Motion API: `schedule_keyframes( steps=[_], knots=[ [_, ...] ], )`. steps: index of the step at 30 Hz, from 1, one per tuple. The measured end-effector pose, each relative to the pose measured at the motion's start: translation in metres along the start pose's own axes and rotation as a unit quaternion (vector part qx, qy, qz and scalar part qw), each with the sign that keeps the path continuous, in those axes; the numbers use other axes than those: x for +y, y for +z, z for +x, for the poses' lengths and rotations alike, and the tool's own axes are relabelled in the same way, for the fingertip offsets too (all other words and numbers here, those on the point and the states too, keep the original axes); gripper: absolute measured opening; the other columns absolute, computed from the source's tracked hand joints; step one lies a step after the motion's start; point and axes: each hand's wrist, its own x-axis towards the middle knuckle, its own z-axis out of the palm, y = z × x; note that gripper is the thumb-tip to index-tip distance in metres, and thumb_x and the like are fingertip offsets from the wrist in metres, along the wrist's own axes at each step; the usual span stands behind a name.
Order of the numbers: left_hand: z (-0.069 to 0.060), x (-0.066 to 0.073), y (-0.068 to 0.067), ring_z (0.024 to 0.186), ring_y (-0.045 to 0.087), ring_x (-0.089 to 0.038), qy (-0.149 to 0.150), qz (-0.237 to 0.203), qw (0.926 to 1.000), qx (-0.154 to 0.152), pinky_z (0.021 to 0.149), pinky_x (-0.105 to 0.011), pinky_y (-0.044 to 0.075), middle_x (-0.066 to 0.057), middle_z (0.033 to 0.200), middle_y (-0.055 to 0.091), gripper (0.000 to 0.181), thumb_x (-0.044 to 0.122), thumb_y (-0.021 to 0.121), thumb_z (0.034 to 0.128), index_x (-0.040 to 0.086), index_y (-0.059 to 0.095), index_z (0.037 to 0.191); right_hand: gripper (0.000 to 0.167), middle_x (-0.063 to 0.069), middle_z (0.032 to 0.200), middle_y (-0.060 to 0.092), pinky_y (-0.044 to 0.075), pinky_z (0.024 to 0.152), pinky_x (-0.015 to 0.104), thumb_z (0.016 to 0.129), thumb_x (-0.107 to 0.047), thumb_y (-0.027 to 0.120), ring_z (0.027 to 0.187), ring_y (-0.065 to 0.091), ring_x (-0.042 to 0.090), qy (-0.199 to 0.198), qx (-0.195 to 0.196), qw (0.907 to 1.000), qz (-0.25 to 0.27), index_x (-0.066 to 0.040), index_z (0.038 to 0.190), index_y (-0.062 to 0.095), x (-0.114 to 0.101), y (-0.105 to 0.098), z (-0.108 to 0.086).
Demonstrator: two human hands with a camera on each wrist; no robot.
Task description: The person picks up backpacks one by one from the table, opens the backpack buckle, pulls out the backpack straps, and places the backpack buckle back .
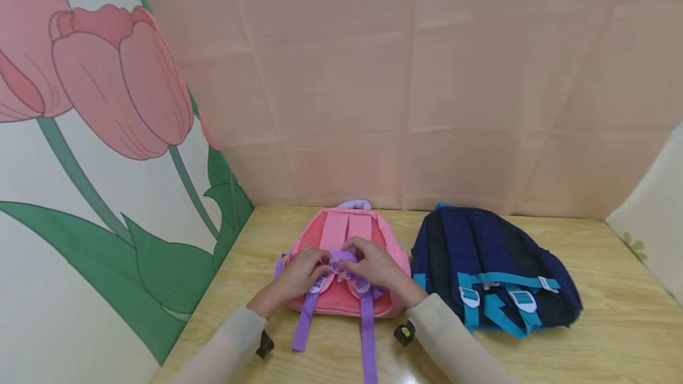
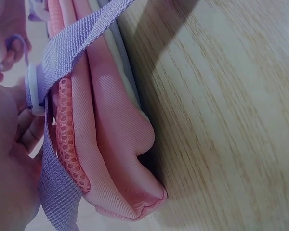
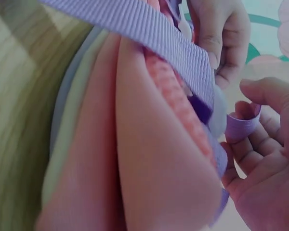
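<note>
A pink backpack (image 1: 333,227) lies on the table with its shoulder straps up, purple webbing tails hanging toward the front edge. Over its middle, my left hand (image 1: 303,271) has thumb and fingertips pinched on a narrow purple chest strap (image 1: 342,255) by a small pale buckle. My right hand (image 1: 376,262) holds the other part of that strap, and a short loop of purple webbing (image 3: 243,127) passes through its curled fingers. White strap adjusters (image 2: 34,89) sit just below the hands. The left fingertips are partly hidden behind the webbing in the left wrist view.
A navy backpack (image 1: 482,242) with bright blue straps (image 1: 504,313) and white adjusters lies right beside the pink one. The wooden table (image 1: 613,289) meets a pinkish cloth backdrop (image 1: 347,105) behind; a tulip-printed panel (image 1: 123,88) stands at the left.
</note>
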Motion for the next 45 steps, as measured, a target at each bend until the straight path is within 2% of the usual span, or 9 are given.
schedule_keyframes(
  steps=[4,8,11,16,19,22,27,36,45],
  knots=[
    [0.000,0.001,-0.001,0.100,0.055,-0.012,-0.005,-0.014,0.9999,-0.001,0.088,-0.033,0.050,0.003,0.107,0.067,0.016,0.023,0.064,0.1002,0.013,0.065,0.112,0.023,-0.004,0.081,0.059,0.045,0.062,0.025,0.091,-0.019,0.076,0.072,0.055,0.012,-0.026,-0.024,0.9994,-0.006,-0.010,0.109,0.065,0.002,-0.008,-0.001],
    [0.000,0.001,-0.002,0.101,0.055,-0.012,-0.005,-0.014,0.9999,0.001,0.088,-0.034,0.050,0.003,0.106,0.067,0.015,0.022,0.065,0.0994,0.013,0.065,0.111,0.012,-0.006,0.078,0.060,0.048,0.055,0.024,0.091,-0.019,0.075,0.064,0.056,0.009,-0.043,-0.049,0.9972,-0.038,-0.015,0.099,0.066,0.003,-0.016,-0.002],
    [0.000,0.000,-0.002,0.101,0.056,-0.012,-0.009,-0.017,0.9998,-0.001,0.088,-0.033,0.051,0.003,0.107,0.067,0.016,0.023,0.066,0.0990,0.013,0.066,0.112,0.010,-0.009,0.078,0.062,0.049,0.054,0.025,0.090,-0.020,0.076,0.061,0.057,0.008,-0.049,-0.064,0.9930,-0.086,-0.018,0.095,0.068,0.002,-0.019,-0.002],
    [0.000,-0.002,-0.002,0.099,0.055,-0.011,-0.011,-0.021,0.9997,-0.003,0.086,-0.031,0.051,0.004,0.106,0.067,0.016,0.023,0.066,0.0988,0.013,0.066,0.112,0.011,-0.005,0.087,0.065,0.051,0.067,0.028,0.089,-0.017,0.076,0.074,0.058,0.009,-0.071,-0.052,0.9833,-0.159,-0.014,0.099,0.072,-0.007,-0.012,0.000],
    [-0.001,-0.003,-0.003,0.100,0.056,-0.011,-0.012,-0.019,0.9997,-0.003,0.087,-0.031,0.051,0.004,0.106,0.067,0.017,0.023,0.066,0.0989,0.013,0.066,0.113,0.017,0.002,0.095,0.066,0.053,0.075,0.033,0.090,-0.014,0.075,0.084,0.061,0.016,-0.084,-0.035,0.9805,-0.174,-0.008,0.105,0.073,-0.012,-0.002,0.003],
    [-0.001,-0.003,-0.002,0.101,0.056,-0.011,-0.016,-0.020,0.9997,-0.005,0.088,-0.031,0.051,0.004,0.108,0.067,0.017,0.022,0.066,0.0993,0.013,0.066,0.114,0.026,0.006,0.102,0.067,0.054,0.083,0.037,0.090,-0.016,0.076,0.094,0.063,0.020,-0.071,-0.035,0.9811,-0.177,-0.005,0.112,0.072,-0.014,0.007,0.007],
    [-0.002,-0.003,-0.001,0.101,0.056,-0.011,-0.024,-0.023,0.9994,-0.003,0.088,-0.031,0.051,0.005,0.108,0.067,0.016,0.023,0.066,0.0996,0.014,0.067,0.114,0.034,0.001,0.106,0.067,0.054,0.088,0.037,0.088,-0.023,0.079,0.099,0.060,0.016,-0.028,-0.045,0.9824,-0.179,-0.009,0.119,0.071,-0.012,0.020,0.011],
    [-0.004,0.000,-0.001,0.097,0.055,-0.008,-0.042,-0.029,0.9987,0.004,0.084,-0.029,0.050,0.007,0.102,0.066,0.015,0.026,0.066,0.0990,0.016,0.068,0.111,0.028,0.001,0.101,0.068,0.053,0.086,0.038,0.086,-0.018,0.080,0.094,0.061,0.016,0.000,-0.029,0.9884,-0.149,-0.009,0.112,0.073,-0.005,0.032,0.016],
    [-0.005,-0.001,0.000,0.095,0.055,-0.008,-0.043,-0.032,0.9984,0.018,0.081,-0.028,0.050,0.007,0.104,0.067,0.017,0.026,0.066,0.0993,0.016,0.071,0.112,0.022,-0.002,0.094,0.066,0.052,0.081,0.035,0.085,-0.020,0.080,0.088,0.058,0.014,-0.004,-0.023,0.9895,-0.142,-0.012,0.105,0.072,-0.001,0.033,0.018]
  ],
)
